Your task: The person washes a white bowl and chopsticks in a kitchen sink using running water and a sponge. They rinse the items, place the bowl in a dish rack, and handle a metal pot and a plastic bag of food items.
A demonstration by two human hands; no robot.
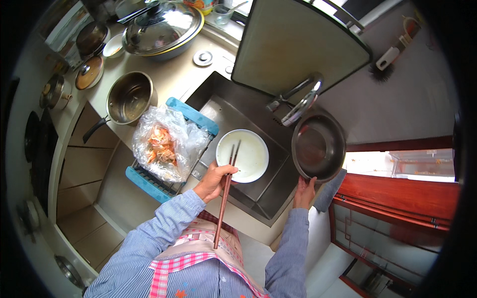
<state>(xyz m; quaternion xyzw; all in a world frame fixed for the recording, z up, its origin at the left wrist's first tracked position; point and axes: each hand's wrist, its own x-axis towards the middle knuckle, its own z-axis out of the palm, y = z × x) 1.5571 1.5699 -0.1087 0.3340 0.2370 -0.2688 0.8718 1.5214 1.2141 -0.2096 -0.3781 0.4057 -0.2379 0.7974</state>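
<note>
My left hand [215,181] grips a white bowl [252,154] by its near-left rim, over the sink. The same hand pins a pair of chopsticks [222,208] under the thumb; their tips lie across the bowl and their brown ends point back towards me. Inside the bowl is a pale film or liquid, I cannot tell which. On the right, my right hand [305,192] holds the near edge of a dark round metal pan [316,145], tilted beside the faucet [315,89]. Beneath the bowl lies the stainless steel sink [257,119].
Left of the bowl, an open plastic bag [182,149] with orange-and-white scraps rests on a blue-ended rack [149,184] at the sink's edge. A saucepan [130,98] and a large lidded pan [164,29] stand on the counter. Behind the faucet leans a large board [298,41].
</note>
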